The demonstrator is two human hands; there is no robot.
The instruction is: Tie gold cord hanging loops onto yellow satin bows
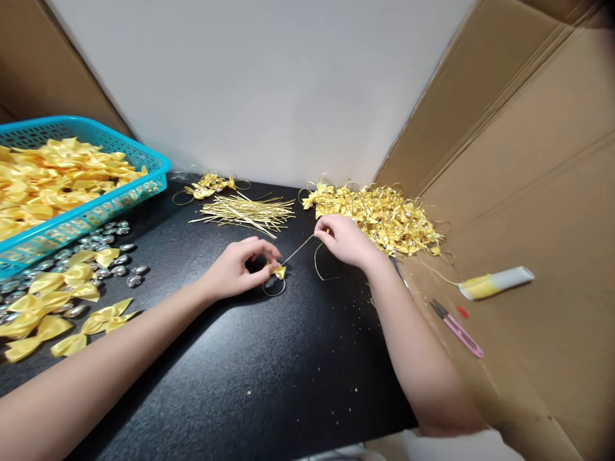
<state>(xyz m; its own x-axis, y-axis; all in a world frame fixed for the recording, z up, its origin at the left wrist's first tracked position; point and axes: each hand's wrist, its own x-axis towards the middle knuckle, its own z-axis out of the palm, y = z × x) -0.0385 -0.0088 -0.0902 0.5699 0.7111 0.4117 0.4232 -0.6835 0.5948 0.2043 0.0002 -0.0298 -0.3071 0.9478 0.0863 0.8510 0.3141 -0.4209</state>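
Observation:
My left hand is closed in a pinch on a small yellow satin bow held low over the black tabletop. My right hand is closed on a thin gold cord that runs taut from the bow up to its fingers. A loop of the cord curls on the table beneath the bow. Just behind my right hand lies a pile of finished gold bows with cords. A bundle of cut gold cords lies farther back in the middle.
A teal basket full of yellow bows stands at the left, with loose yellow bows and silver beads in front of it. Cardboard walls the right side; pink snips and a ribbon roll lie on it.

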